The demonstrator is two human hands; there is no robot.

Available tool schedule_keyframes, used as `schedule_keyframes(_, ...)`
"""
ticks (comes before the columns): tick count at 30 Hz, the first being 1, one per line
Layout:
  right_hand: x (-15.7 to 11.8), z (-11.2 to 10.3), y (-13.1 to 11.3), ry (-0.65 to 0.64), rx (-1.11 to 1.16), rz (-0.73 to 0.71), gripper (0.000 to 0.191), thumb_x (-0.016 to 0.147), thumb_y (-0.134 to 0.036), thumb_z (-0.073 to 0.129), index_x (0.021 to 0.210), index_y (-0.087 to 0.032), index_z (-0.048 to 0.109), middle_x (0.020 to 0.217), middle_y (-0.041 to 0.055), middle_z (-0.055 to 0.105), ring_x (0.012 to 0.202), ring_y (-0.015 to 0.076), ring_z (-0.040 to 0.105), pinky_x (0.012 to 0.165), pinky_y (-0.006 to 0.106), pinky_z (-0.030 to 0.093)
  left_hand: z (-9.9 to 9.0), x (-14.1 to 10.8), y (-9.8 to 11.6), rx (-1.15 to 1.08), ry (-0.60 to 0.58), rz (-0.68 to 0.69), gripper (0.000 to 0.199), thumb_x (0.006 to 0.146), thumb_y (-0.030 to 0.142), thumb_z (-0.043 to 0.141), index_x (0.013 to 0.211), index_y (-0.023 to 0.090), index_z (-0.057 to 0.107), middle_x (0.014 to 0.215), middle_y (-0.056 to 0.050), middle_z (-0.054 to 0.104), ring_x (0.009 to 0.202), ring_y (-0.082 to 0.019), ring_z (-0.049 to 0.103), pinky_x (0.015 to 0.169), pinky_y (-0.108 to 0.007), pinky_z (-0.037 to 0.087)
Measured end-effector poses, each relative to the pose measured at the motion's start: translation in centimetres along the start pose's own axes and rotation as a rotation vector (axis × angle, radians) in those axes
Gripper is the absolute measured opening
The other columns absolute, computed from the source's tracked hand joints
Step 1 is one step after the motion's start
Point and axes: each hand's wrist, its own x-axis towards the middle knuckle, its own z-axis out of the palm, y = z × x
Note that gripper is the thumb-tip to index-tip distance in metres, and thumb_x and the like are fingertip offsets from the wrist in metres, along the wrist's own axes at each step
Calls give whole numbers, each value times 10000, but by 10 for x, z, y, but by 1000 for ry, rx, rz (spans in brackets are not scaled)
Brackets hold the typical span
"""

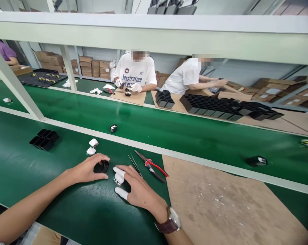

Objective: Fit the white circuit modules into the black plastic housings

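Observation:
My left hand [91, 169] curls its fingers and thumb around a small black plastic case [104, 166], its open end turned toward my right hand. In my right hand [141, 190], a small circuit board topped with a white lump [118, 179] sits between the index finger and thumb. White finger cots cover those two fingertips, and a watch is on that wrist. The case and the board are apart by a small gap. Beyond my left hand, two similar boards with white lumps [92, 147] lie on the green bench. Tweezers [135, 165] and red-handled pliers [151, 165] rest beside my right hand.
Several black cases [44, 139] stand grouped at the left. A brown board [220, 200] covers the bench at right. Behind a pale rail, a green conveyor belt [148, 120] carries filled black cases. Two people sit across it, near rows of black cases [210, 107]. A frame post slants at left.

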Motion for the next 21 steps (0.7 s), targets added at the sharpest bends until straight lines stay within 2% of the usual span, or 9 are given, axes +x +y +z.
schedule_keyframes(3,-4,-1,3,8,76,-1,517,959,-102,615,1445,-274,574,1403,93,655,1230,232,646,1048,426,579,7,-6,-6,-17,7,-60,628,885,446,823,1432,312,545,1361,-89,673,1133,-266,710,998,-417,606)
schedule_keyframes(6,-5,5,4,106,56,54,473,992,-158,615,1451,-251,555,1416,113,637,1266,242,644,1063,437,585,10,-10,-9,-25,-7,-98,657,890,454,819,1464,330,523,1404,-88,655,1191,-275,703,1040,-431,594)
schedule_keyframes(9,-5,10,4,155,-8,75,567,990,-192,639,1528,-248,470,1432,135,622,1299,269,635,1066,463,591,11,-11,-10,-34,-8,-86,709,877,439,834,1493,333,500,1452,-104,625,1277,-302,671,1090,-460,573)
schedule_keyframes(14,-4,11,4,191,-28,39,455,1033,-161,546,1475,-259,508,1272,108,695,1143,256,689,966,459,632,7,-13,-4,-47,12,-32,816,848,356,858,1554,314,451,1532,-132,566,1388,-339,594,1159,-497,526)
schedule_keyframes(18,-5,14,5,189,-65,52,448,1043,-200,552,1484,-215,476,1322,133,671,1191,277,669,994,488,621,12,-13,-2,-50,3,-15,682,949,252,723,1560,325,430,1502,-112,585,1360,-288,613,1164,-461,521)
schedule_keyframes(21,-6,17,4,210,-91,53,434,1041,-186,537,1470,-211,481,1288,132,681,1161,274,681,962,478,632,17,-13,-6,14,89,-28,691,944,316,755,1555,339,434,1385,-105,651,1260,-293,655,1073,-468,573)
